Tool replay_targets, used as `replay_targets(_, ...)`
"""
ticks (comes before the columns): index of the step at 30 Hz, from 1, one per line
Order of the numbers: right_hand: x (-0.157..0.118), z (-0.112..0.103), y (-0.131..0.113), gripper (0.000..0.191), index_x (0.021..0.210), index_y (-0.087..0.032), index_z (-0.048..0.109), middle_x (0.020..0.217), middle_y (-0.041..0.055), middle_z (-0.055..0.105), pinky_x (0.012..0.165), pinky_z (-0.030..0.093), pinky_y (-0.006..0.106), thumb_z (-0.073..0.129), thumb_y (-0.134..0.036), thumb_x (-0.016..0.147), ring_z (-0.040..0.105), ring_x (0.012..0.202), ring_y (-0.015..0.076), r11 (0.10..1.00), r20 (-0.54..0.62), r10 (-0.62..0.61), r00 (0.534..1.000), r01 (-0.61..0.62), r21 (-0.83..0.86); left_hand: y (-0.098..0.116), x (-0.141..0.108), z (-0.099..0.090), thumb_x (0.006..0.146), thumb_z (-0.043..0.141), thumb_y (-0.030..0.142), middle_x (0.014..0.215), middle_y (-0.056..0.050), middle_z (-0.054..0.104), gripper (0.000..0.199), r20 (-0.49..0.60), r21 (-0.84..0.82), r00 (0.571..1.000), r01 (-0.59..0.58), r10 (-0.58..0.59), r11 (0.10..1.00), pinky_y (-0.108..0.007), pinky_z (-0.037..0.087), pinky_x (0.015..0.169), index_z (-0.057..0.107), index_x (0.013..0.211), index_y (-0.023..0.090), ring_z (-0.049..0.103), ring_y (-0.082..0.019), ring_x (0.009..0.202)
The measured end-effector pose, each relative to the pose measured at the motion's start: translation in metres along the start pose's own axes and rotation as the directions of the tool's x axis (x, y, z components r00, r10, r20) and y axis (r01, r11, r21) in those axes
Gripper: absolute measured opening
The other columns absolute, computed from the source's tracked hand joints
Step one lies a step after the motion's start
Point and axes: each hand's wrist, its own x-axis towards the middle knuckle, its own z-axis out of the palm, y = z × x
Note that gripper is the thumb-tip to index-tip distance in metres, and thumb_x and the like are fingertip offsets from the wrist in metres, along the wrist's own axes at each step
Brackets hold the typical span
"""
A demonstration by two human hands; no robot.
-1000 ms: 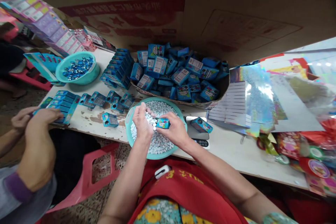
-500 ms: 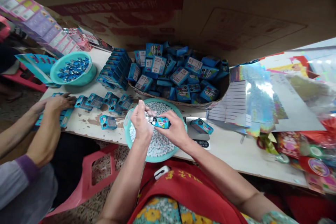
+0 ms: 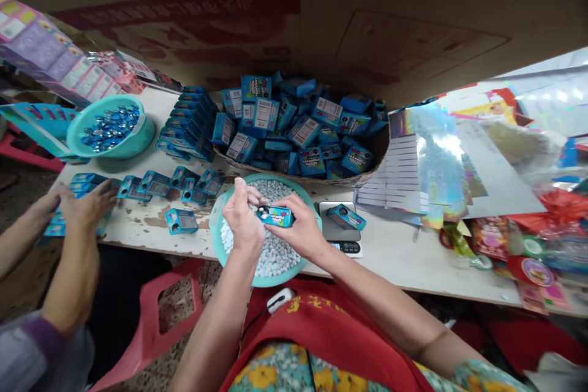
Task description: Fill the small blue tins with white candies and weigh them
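Observation:
In my right hand [image 3: 301, 226] is a small blue candy box [image 3: 278, 215], gripped lying on its side over the basin. Its end with the dark round window points left. My left hand [image 3: 243, 217] is cupped against that end, thumb up and fingers curled. A few white candies [image 3: 263, 211] show between palm and box; the rest of the palm is hidden. Below both hands, a turquoise basin [image 3: 215, 226] holds many loose white candies [image 3: 275, 257]. Right of the basin, another blue box [image 3: 346, 217] lies tilted on a small digital scale [image 3: 351, 247].
A cut-down carton [image 3: 303, 180] of blue boxes stands behind the basin. Several boxes [image 3: 181, 220] and a stacked row [image 3: 188, 122] sit left. A turquoise bowl [image 3: 149, 131] holds shiny blue pieces. A co-worker's hands [image 3: 87, 202] touch boxes at far left. Holographic sheets [image 3: 436, 153] lie right.
The white candies in my left palm have mostly gone from sight, and that hand has closed in on the box end. The co-worker's hands have moved apart. The view has shifted slightly.

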Motion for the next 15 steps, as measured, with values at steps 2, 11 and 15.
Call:
replay_targets(2, 0.0, 0.0, -0.001, 0.029, 0.093, -0.023, 0.064, 0.088, 0.0022, 0.061, 0.076, 0.047, 0.031, 0.076, -0.023, 0.067, 0.058, 0.085, 0.0192, 1.0, -0.009, 0.007, 1.0, -0.007, 0.003, 0.001, 0.0, 0.0, 0.084, 0.055, 0.05, 0.05, 0.002, 0.039, 0.051, 0.016, -0.015, 1.0, -0.015, 0.015, 1.0, -0.022, 0.037, 0.047, 0.037, 0.049, 0.017, 0.042, -0.008, 0.045)
replay_targets(11, -0.001, 0.004, 0.009, 0.029, 0.092, -0.023, 0.065, 0.089, 0.0019, 0.061, 0.078, 0.048, 0.032, 0.075, -0.021, 0.065, 0.059, 0.086, 0.0189, 0.999, -0.01, 0.023, 1.0, -0.022, 0.046, -0.002, -0.007, 0.008, 0.082, 0.057, 0.053, 0.046, 0.004, 0.032, 0.054, 0.073, -0.012, 0.997, -0.035, 0.036, 0.999, -0.021, 0.023, 0.039, 0.034, 0.049, 0.017, 0.031, -0.006, 0.04)
replay_targets(15, -0.013, -0.027, 0.002, 0.033, 0.094, -0.023, 0.065, 0.091, 0.0018, 0.062, 0.081, 0.049, 0.032, 0.079, -0.026, 0.064, 0.061, 0.087, 0.0181, 0.988, -0.028, 0.024, 0.999, -0.019, 0.15, 0.011, -0.008, 0.005, 0.084, 0.052, 0.056, 0.047, 0.004, 0.027, 0.057, 0.128, -0.073, 0.992, 0.006, 0.003, 0.997, -0.02, 0.019, 0.037, 0.028, 0.05, 0.017, 0.026, -0.005, 0.038)
